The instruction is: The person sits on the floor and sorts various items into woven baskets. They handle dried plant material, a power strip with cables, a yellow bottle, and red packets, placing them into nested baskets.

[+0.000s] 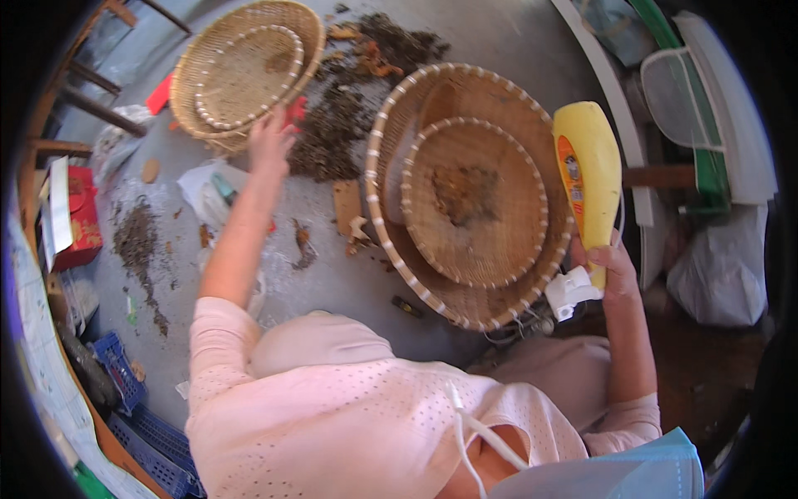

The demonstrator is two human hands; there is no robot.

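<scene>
In my right hand (614, 262) is a yellow plastic spray bottle (589, 156), gripped by the neck, its base pointing away from me. Its white trigger head (570, 292) juts out beside my fingers. A large round woven bamboo basket (380, 187) stands left of the bottle. Nested in it is a smaller bamboo basket (486, 256) with a brown stain on its bottom. My left hand (271, 140), blurred, reaches to the near rim of another bamboo basket (187, 100), which holds a smaller woven one (243, 81). Something red (296, 111) shows by its fingertips; whether they grip anything is unclear.
Dark crumbly material (330, 131) lies heaped on the grey floor between the baskets, with a smaller scatter (137, 240) at left. A white plastic bag (206, 190), a red box (78, 215) and blue plastic crates (118, 368) are also leftward. A grey bag (720, 274) stands at right.
</scene>
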